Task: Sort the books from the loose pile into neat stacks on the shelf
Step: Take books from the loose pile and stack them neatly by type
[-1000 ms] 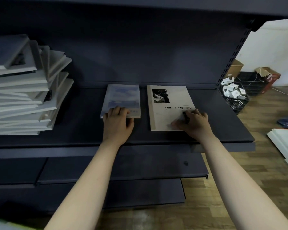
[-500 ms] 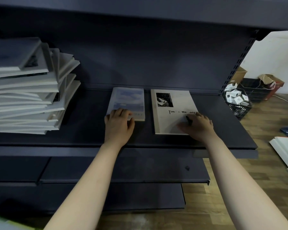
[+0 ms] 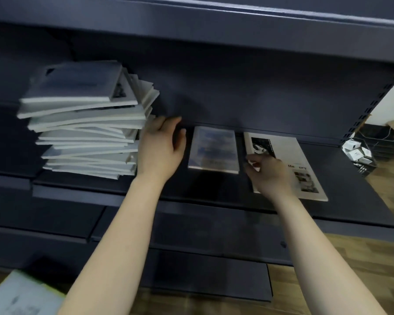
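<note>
Left hand is up beside the loose pile, arm stretched forward, fingers spread wide and curled a little, thumb out to the right, holding nothing. It sits between the pile and the blue book, clear of the book. Right hand hovers over the lower left part of the cream book, fingers bent loosely inward; whether it pinches the cover, I cannot tell. Both books lie flat, side by side, on the dark shelf, the pile leaning raggedly at its left end.
</note>
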Demonstrator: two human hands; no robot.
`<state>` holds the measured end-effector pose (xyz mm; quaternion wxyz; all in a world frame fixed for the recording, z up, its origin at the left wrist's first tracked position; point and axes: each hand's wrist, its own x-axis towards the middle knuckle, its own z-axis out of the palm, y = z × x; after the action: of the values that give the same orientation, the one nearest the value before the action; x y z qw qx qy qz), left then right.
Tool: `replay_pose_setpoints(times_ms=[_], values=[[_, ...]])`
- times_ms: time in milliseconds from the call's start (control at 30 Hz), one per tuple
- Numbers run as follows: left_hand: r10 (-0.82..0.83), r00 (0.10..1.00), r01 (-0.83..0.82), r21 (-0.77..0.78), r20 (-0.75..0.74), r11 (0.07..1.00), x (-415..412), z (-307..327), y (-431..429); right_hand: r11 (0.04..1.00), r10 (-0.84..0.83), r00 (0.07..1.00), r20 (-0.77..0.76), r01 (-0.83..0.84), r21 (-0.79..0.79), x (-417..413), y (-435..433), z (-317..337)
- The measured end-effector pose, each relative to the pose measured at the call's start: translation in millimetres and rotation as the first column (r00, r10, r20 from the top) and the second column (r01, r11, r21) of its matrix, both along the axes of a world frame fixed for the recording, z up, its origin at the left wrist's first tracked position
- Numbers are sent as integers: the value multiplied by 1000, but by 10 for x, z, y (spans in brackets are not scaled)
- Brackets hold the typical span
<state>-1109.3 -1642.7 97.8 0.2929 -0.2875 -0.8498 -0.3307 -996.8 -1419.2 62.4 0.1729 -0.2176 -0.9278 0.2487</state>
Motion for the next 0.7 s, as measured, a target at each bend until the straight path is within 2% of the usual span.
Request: replay_pose_setpoints(times_ms=[133,233,333,467,600,700], values=[[86,989,-77,77,-120,994,-181,348,-434,997,60,998,-6,-60,-45,-198,-383,-220],[178,975,-162,117,-136,980,-343,570,-796,997,81,997,13,-81,11,-339,-593,-359],[301,950,-292,97,-89,951,-600,685,-1174,993,92,995,39,-94,75,-461,-790,-425],[415,910,-414,-49,-4,909,-904,690,-1523,985,106,993,51,-112,131,-568,-967,-489],[479,865,-465,-119,148,877,-1022,775,-1660,981,71,996,59,-80,175,-606,-1016,-519],[478,843,-464,-117,246,878,-1093,895,-1720,977,56,997,48,-65,205,-617,-1039,-534]])
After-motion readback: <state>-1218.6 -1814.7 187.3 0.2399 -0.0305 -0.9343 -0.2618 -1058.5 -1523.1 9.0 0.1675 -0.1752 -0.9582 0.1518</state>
